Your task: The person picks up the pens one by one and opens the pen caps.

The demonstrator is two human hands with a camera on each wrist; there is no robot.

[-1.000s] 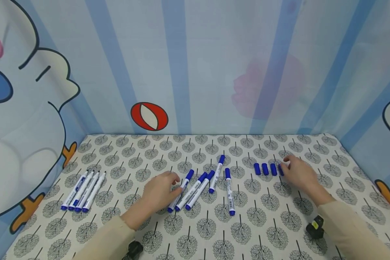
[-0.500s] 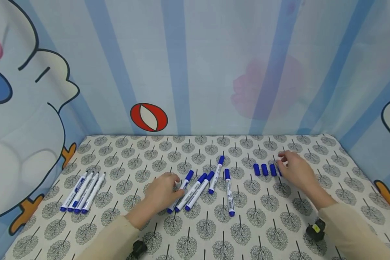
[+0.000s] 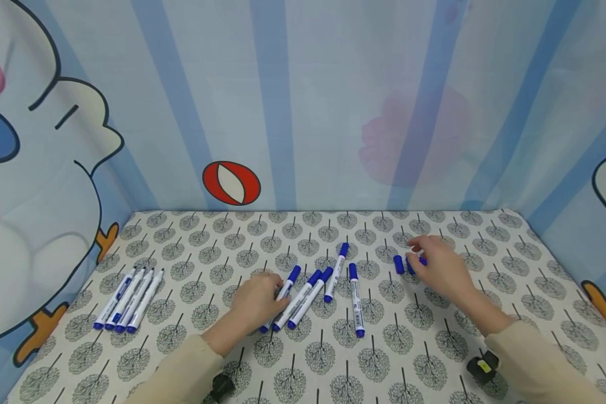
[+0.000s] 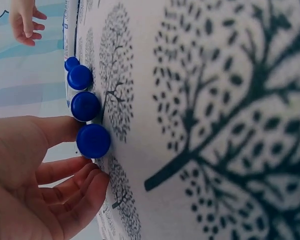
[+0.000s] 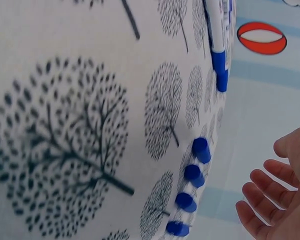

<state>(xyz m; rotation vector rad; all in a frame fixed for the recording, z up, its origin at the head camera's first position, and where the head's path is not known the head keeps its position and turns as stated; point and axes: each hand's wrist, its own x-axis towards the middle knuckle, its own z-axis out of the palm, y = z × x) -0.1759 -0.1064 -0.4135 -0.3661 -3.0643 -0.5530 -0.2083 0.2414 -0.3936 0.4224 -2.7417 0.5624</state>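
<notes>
In the head view my left hand (image 3: 258,301) is at the leftmost capped marker (image 3: 285,290), a white whiteboard marker with a blue cap. The left wrist view puts its round blue end (image 4: 93,141) between my thumb and fingertips, which pinch it. Two more capped markers (image 3: 310,297) lie just beside it. My right hand (image 3: 441,269) hovers over a row of loose blue caps (image 3: 398,264), fingers spread and holding nothing. In the head view it covers part of the row; the right wrist view shows the loose caps (image 5: 193,175) apart from the fingers.
Two capped markers, one slanted (image 3: 336,273) and one nearly straight (image 3: 356,303), lie mid-table. Several uncapped markers (image 3: 140,300) lie side by side at the left. A tree-patterned cloth (image 3: 323,350) covers the table, with a printed curtain (image 3: 323,112) behind.
My right hand has moved left along the cap row, now hiding different caps. My left hand has shifted slightly right, its thumb farther across the leftmost capped marker. The markers stay put.
</notes>
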